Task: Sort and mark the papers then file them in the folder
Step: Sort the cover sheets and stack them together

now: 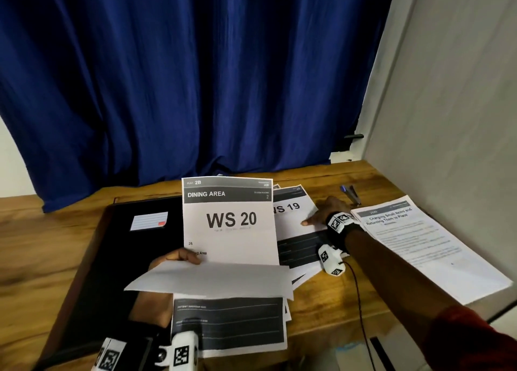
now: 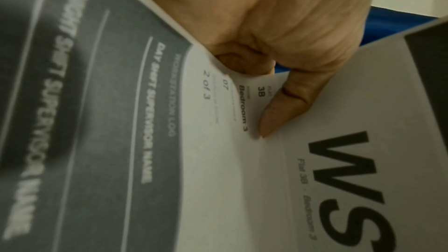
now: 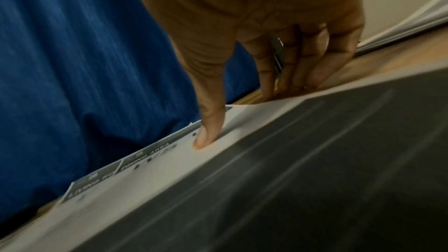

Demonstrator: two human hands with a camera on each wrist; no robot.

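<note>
My left hand (image 1: 173, 258) holds up a fanned stack of printed sheets above the table, thumb on the front. The top one, the "WS 20" Dining Area sheet (image 1: 229, 219), stands upright, and a white sheet (image 1: 218, 281) flops forward below it. In the left wrist view my left hand (image 2: 278, 45) pinches a "Bedroom 3" sheet (image 2: 242, 170), thumb on top and fingers curled behind. My right hand (image 1: 321, 214) rests flat on the "WS 19" sheet (image 1: 291, 216), which tops a loose pile on the table. My right hand (image 3: 266, 45) presses its thumb on that sheet (image 3: 169, 170), its straight fingers at the far edge. A black folder (image 1: 106, 258) lies shut at left.
A blue pen (image 1: 349, 194) lies on the wooden table (image 1: 321, 309) beyond my right hand. Another stack headed "Charging Small Items" (image 1: 419, 244) lies at the right edge by the white wall (image 1: 461, 119). A blue curtain (image 1: 195, 77) hangs behind. A thin cable (image 1: 361, 300) trails from my right wrist.
</note>
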